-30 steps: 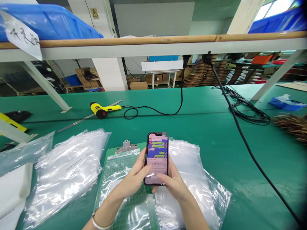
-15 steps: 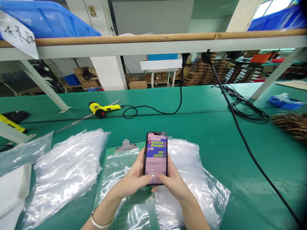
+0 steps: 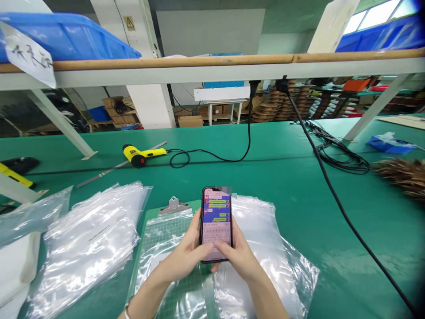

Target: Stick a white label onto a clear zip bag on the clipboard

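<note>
A black-edged phone [image 3: 216, 221] is held upright between both hands, its screen showing a chat with green bubbles above a keyboard. My left hand [image 3: 185, 254] grips its left side, with the thumb over the lower screen. On the right side my right hand [image 3: 241, 252] is wrapped round it, its thumb also on the keyboard area. Beneath the hands lies a green clipboard [image 3: 146, 221] with a metal clip and a clear plastic bag [image 3: 166, 230] on it. A stack of clear bags [image 3: 259, 221] sits under and beside my right hand.
More clear bags [image 3: 96, 235] lie at the left, beside white sheets [image 3: 16, 261]. A yellow heat gun [image 3: 134, 156] and a metal ruler [image 3: 99, 175] rest farther back. A black cable [image 3: 335, 197] crosses the right side. Overhead runs a shelf beam [image 3: 199, 74] bearing blue bins [image 3: 73, 40].
The view has tilted slightly, so the shelf, phone and hands appear a little lower in the picture. Both hands keep their hold on the phone.
</note>
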`<state>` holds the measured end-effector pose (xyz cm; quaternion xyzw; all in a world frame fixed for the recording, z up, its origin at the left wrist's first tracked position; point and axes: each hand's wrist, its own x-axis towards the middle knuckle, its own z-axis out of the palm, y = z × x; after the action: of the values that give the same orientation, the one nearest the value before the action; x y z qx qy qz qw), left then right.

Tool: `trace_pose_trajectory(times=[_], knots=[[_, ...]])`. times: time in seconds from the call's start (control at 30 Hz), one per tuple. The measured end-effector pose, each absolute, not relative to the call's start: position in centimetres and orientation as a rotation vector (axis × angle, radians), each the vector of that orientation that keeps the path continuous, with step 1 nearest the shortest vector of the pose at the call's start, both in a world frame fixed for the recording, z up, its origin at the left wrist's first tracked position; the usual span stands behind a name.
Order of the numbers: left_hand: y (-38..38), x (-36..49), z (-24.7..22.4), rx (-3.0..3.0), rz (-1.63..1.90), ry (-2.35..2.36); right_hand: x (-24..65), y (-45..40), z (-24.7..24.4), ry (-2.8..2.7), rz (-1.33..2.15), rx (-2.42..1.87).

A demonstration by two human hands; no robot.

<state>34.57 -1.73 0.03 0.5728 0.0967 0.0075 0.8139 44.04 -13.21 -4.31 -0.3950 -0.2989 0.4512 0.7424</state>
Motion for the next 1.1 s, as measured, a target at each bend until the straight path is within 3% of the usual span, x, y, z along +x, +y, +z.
trace_pose_trajectory(times=[0.17,1.1], knots=[[-1.3,34.7,-0.5,1.413,0.159,0.337,44.3,-13.4,-4.4,-0.714,1.029,-0.748],[-1.5,34.9,-1.5,1.382,0.210,0.363,44.6,-13.6,-4.8,-0.758,1.053,-0.622]])
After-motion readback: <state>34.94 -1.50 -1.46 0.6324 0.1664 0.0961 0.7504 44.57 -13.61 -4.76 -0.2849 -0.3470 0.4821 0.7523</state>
